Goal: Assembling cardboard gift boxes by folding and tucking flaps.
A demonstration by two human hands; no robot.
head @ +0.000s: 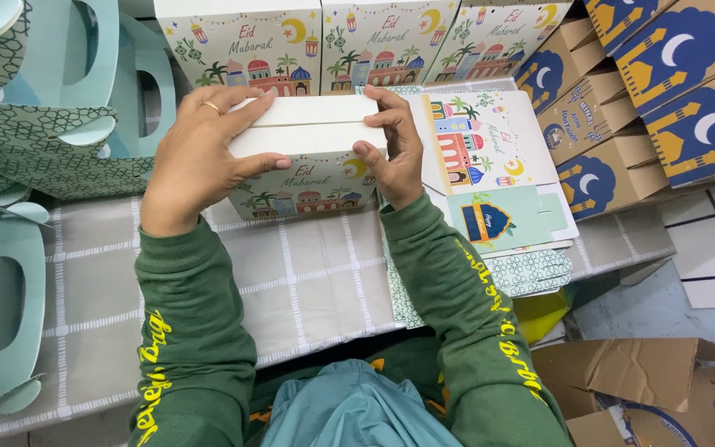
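Observation:
A white cardboard gift box [308, 161] with coloured mosque and palm pictures on its front stands on the checked table cloth [308, 281]. Its two white top flaps are folded down and meet in a seam. My left hand [200, 153], with a ring on one finger, presses on the left side of the top and wraps the left edge. My right hand [391, 145] grips the right end, fingers on the top and thumb on the front. Both arms wear green sleeves with yellow lettering.
A row of finished boxes of the same kind [242, 41] stands behind. Flat unfolded box blanks [494, 165] lie to the right. Brown and blue boxes [664, 91] are stacked at far right, pale teal handled cartons [10, 290] at left, torn cardboard [639, 381] on the floor.

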